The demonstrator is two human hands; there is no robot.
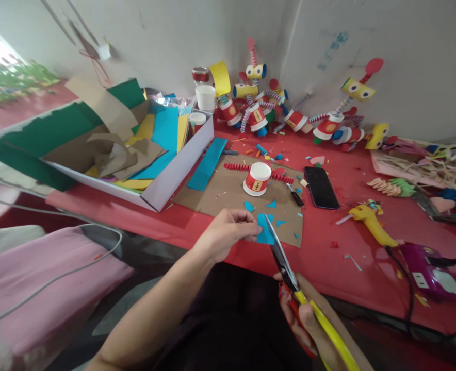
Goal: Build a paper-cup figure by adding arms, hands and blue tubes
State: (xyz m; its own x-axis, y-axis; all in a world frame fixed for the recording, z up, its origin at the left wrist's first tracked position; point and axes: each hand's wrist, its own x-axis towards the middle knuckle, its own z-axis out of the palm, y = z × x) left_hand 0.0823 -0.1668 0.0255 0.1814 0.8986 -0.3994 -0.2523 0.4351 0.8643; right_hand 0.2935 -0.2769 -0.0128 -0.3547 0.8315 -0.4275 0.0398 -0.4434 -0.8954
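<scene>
Between the fingertips of my left hand (228, 234) is a small piece of blue paper (265, 232). My right hand (309, 319) is wrapped round the handles of a pair of scissors (290, 281), one handle yellow and one red. The scissor blades point up and away, with their tips at the blue paper's upper right edge. Beyond them stands a red and white paper cup (257, 178) with pleated red paper arms, on a brown cardboard sheet (212, 201). Blue paper scraps (271, 203) lie on the cardboard, close to my hands.
A box (181, 167) of coloured paper and card is at left, beside a blue strip (208, 165). Cup figures (257, 116) line the wall. A phone (321, 187), a yellow glue gun (373, 224) and a purple power socket (431, 273) with cables lie to the right.
</scene>
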